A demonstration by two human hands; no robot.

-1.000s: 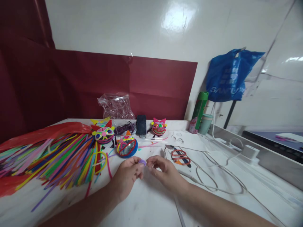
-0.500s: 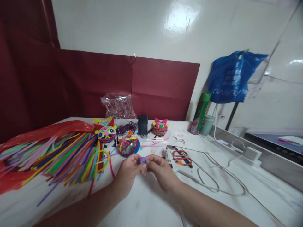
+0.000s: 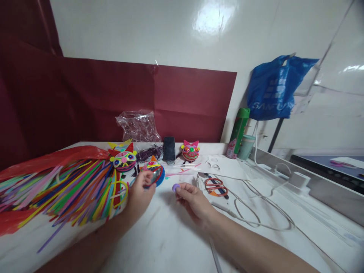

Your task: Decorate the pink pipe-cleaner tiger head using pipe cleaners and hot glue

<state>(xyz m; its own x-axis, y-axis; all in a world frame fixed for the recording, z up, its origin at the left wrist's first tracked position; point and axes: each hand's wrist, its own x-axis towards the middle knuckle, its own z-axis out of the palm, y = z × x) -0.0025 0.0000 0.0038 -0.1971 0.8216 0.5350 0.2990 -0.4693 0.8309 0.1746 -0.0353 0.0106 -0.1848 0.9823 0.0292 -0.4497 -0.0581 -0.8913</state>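
Note:
My right hand [image 3: 193, 201] pinches a small purple coil [image 3: 175, 187], which looks like a rolled chenille stem, between thumb and fingertips above the white table. My left hand [image 3: 141, 191] is empty, thumb and curled fingers apart, in front of a round blue-rimmed animal-face craft [image 3: 159, 177] and hiding part of it. Whether it touches the craft I cannot tell. Behind and left of it lies a similar face with red ears [image 3: 124, 161]. Many coloured chenille stems [image 3: 76, 189] are spread on red plastic at the left.
A pink-eared face craft [image 3: 190, 151] and a dark phone [image 3: 169, 149] stand at the back. Red-handled scissors [image 3: 216, 187] lie right of my right hand, beside a looping cable [image 3: 273, 227]. A green spray can [image 3: 239, 132] and a cup [image 3: 246, 148] stand farther right.
My left hand has let go of the purple coil and moved left to the blue-rimmed craft. The right hand keeps the coil. The view has shifted slightly.

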